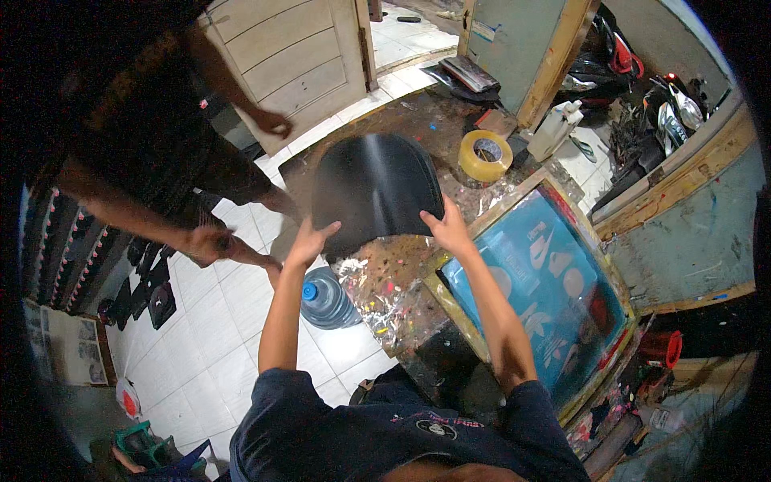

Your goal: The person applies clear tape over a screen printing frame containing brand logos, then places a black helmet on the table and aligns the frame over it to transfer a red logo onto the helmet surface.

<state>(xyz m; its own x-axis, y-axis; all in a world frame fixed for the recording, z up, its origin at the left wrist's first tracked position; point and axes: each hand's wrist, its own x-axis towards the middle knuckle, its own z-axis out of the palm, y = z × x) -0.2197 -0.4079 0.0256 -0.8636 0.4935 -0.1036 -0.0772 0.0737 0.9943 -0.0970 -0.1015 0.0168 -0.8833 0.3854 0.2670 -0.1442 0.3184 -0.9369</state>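
Note:
A stack of dark, curved-edged sheets (376, 187), black and glossy, is held above the paint-stained worktable (385, 271). My left hand (313, 241) grips its left near corner, thumb on top. My right hand (446, 226) holds the right near corner the same way, with the fingers hidden beneath. A roll of yellowish clear packing tape (485, 155) lies to the right of the sheets. Beside my right forearm rests a wood-framed printing screen (530, 271) with blue mesh and several pale designs.
Another person (162, 138) stands at the left, one hand close to my left forearm. A large water bottle (328, 301) stands on the tiled floor by the table. A white jug (554, 129) is beyond the tape; a red container (662, 349) is at right.

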